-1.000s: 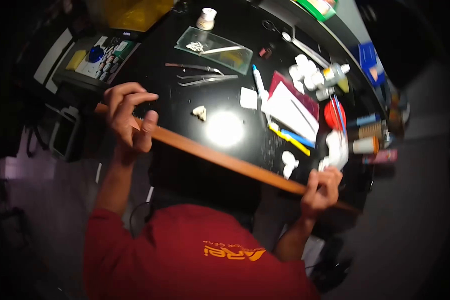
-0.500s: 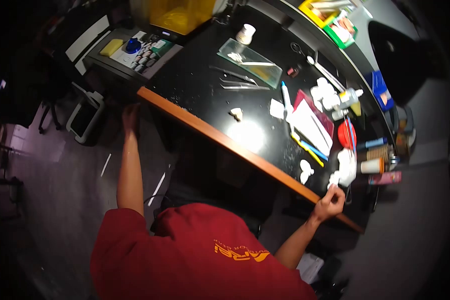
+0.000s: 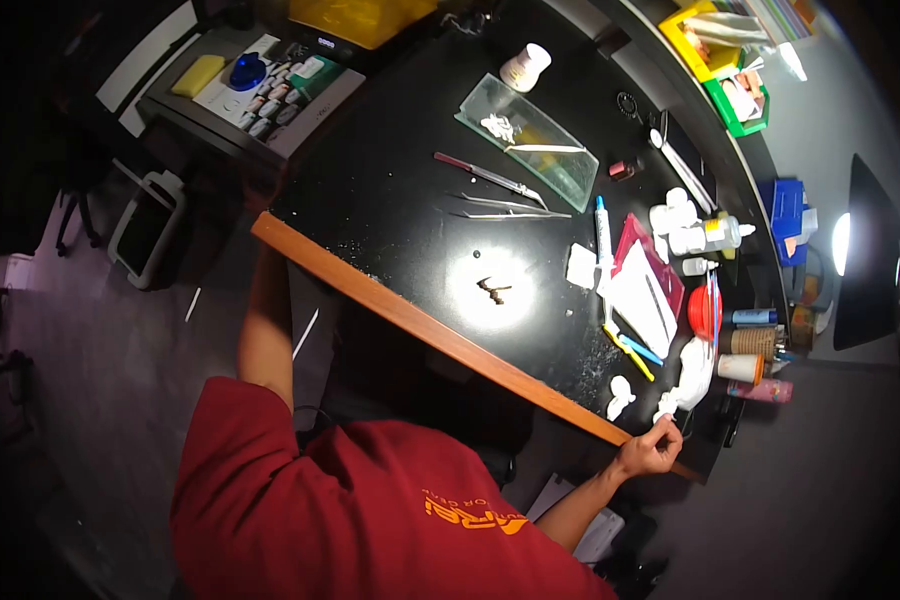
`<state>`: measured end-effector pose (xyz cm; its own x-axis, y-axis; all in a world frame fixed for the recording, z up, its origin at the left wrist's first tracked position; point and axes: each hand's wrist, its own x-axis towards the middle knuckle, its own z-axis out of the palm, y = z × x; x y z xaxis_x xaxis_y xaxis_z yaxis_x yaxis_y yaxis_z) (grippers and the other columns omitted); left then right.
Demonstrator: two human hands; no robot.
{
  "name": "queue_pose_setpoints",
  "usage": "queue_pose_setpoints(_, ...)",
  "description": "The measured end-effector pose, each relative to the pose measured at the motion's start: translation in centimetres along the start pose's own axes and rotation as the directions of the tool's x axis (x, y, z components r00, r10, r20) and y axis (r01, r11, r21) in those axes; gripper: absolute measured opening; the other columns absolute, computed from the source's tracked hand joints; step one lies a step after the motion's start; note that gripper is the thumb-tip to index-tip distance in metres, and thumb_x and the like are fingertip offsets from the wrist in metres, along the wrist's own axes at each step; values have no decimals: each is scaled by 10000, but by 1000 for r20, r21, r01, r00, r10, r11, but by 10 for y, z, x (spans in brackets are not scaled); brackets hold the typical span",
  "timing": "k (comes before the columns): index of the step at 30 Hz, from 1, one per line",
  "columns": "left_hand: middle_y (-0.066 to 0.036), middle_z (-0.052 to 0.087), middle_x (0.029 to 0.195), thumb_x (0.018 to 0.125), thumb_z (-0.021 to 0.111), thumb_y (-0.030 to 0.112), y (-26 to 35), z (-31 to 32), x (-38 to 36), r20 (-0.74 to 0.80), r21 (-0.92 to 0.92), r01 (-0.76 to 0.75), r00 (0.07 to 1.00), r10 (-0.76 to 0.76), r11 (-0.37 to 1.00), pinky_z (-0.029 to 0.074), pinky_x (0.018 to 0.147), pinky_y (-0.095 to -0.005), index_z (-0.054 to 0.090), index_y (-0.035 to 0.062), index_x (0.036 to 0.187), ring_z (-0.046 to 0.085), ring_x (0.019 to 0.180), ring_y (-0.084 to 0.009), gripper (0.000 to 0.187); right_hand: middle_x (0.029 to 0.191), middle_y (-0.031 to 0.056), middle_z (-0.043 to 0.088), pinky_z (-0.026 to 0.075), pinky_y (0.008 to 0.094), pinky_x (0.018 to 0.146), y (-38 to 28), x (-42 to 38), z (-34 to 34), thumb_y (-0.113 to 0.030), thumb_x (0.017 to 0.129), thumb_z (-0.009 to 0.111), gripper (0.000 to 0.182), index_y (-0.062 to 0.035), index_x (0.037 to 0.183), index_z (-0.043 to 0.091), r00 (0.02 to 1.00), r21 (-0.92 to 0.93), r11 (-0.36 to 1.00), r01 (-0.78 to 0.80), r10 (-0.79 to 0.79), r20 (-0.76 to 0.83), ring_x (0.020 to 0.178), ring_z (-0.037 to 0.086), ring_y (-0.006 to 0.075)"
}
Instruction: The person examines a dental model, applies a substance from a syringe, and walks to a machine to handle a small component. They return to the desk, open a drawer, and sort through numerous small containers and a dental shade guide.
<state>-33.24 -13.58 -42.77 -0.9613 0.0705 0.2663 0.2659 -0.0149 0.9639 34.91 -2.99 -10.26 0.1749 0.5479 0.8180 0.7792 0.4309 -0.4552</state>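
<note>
At the desk's near right edge, my right hand (image 3: pixel 652 447) is closed, with thumb and fingertips pinching a tuft of white cotton (image 3: pixel 664 406). That tuft lies against a longer white cotton bundle (image 3: pixel 694 372). Left of it sits a separate white wad (image 3: pixel 620 397). My left arm (image 3: pixel 267 335) reaches down past the desk's left corner; the hand itself is hidden or lost in the dark there, so its fingers do not show. In the bright light spot lies a small dark, irregular piece (image 3: pixel 492 290).
Tweezers (image 3: pixel 510 208) and a glass slab (image 3: pixel 570 175) lie on the black desk, with a white jar (image 3: pixel 526 68) behind. Dropper bottles (image 3: pixel 705 237), a red round container (image 3: pixel 705 310) and pens (image 3: pixel 630 355) crowd the right. A bin (image 3: pixel 145 235) stands on the floor at left.
The view has shifted, so desk items appear lower and further right. My left hand has gone from view behind the desk corner. My right hand remains pinched at the cotton.
</note>
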Motion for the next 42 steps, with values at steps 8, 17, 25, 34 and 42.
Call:
queue_pose_setpoints(8, -236, 559, 1391, 807, 899, 378, 12, -22, -6, -74, 40, -111, 991, 114, 993, 461, 1089, -441, 444, -14, 1520, 586, 1261, -340, 933, 842, 71, 661, 495, 330, 790, 5, -1, -6, 27, 930, 715, 187, 31, 771, 615, 997, -14, 996, -83, 83, 9, 802, 589, 169)
queue_pose_setpoints(17, -263, 530, 1472, 856, 870, 335, 84, -98, -54, -36, 195, 95, 995, -89, 976, 511, 1044, -436, 346, 6, 1606, 585, 1307, -343, 972, 775, 52, 639, 502, 313, 749, 14, 0, 0, 34, 907, 742, 201, 30, 742, 629, 999, 14, 1000, 0, 1, -48, 740, 586, 163)
queue_pose_setpoints(25, -280, 492, 1542, 858, 872, 355, 127, -163, -72, -7, 233, 312, 948, -319, 921, 562, 993, -413, 321, 0, 1613, 568, 1361, -350, 1000, 778, 92, 712, 536, 306, 742, 21, 6, -3, 9, 895, 762, 163, 53, 750, 700, 998, -129, 991, -31, 24, -56, 744, 649, 175)
queue_pose_setpoints(34, -247, 486, 1565, 830, 890, 374, 144, -177, -73, 21, 262, 327, 939, -344, 908, 569, 985, -425, 311, 9, 1618, 611, 1320, -346, 1044, 757, 99, 725, 529, 315, 707, 44, 11, -2, -41, 887, 789, 185, 56, 750, 712, 998, -109, 993, 36, -41, -49, 697, 645, 177)
queue_pose_setpoints(42, -169, 517, 1533, 834, 678, 70, 82, -244, 42, -25, 763, -209, 936, 352, 612, 393, 1151, -487, 607, 29, 1398, 460, 1430, -349, 570, 598, 142, 611, 466, 413, 540, 4, 11, -1, -271, 912, 752, 402, 25, 671, 626, 965, -206, 945, 252, -261, -16, 543, 548, 253)
